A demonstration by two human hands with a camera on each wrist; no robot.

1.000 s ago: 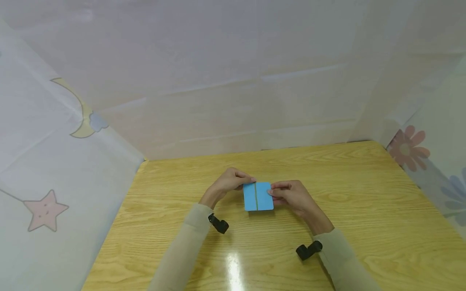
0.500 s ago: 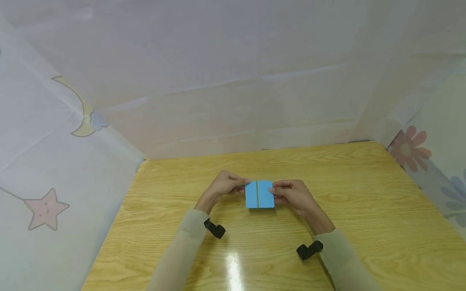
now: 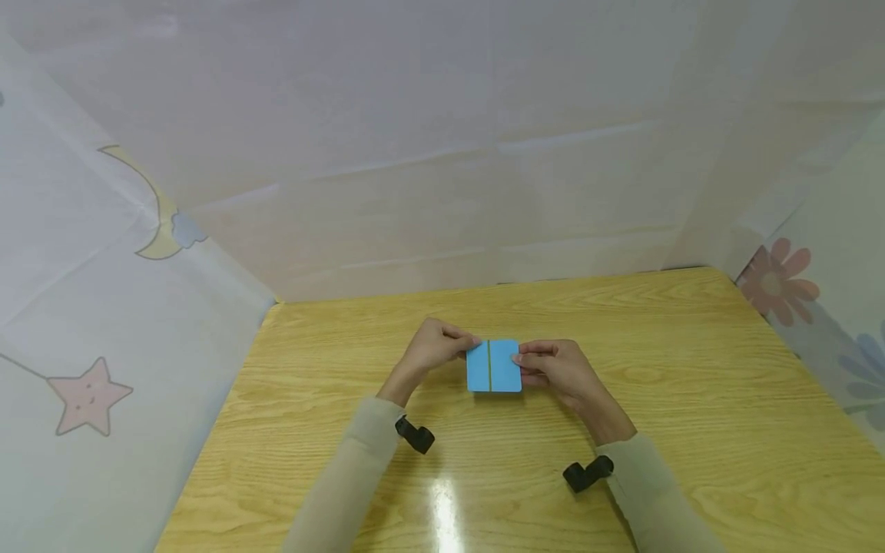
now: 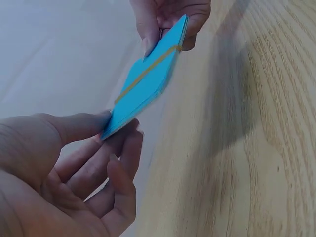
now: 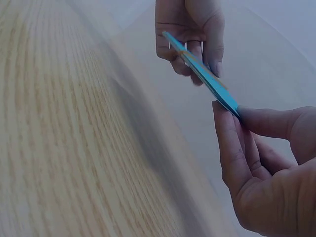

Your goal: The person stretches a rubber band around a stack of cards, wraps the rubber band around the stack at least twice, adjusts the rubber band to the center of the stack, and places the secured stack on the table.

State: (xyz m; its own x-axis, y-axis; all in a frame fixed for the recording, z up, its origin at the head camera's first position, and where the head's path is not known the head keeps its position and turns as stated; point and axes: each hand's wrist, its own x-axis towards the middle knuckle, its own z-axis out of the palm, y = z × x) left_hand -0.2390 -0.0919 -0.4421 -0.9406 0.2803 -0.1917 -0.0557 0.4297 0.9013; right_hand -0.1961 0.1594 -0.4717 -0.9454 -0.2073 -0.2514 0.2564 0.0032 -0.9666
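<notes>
A thin stack of light blue square cards [image 3: 503, 367] with rounded corners is held up over the table, a tan rubber band [image 3: 489, 365] running across it. My left hand [image 3: 437, 346] pinches its left edge near the far corner, thumb on top. At the opposite edge my right hand [image 3: 558, 367] pinches it between thumb and fingers. The left wrist view shows layered edges on the blue cards [image 4: 145, 81], with the left fingers curled beneath. Seen nearly edge-on in the right wrist view, the cards [image 5: 205, 74] slant between both hands.
A wood-grain table [image 3: 691, 369] spreads under the hands, with a bright glare spot near the front. Pale fabric [image 3: 442, 169] hangs behind it and at both sides, printed with a star [image 3: 90, 395], a moon and flowers. Each wrist wears a small black camera [image 3: 588, 474].
The banded cards have shifted slightly away from me and a touch right. My left hand moved its hold a little along the left edge; the right hand keeps its pinch.
</notes>
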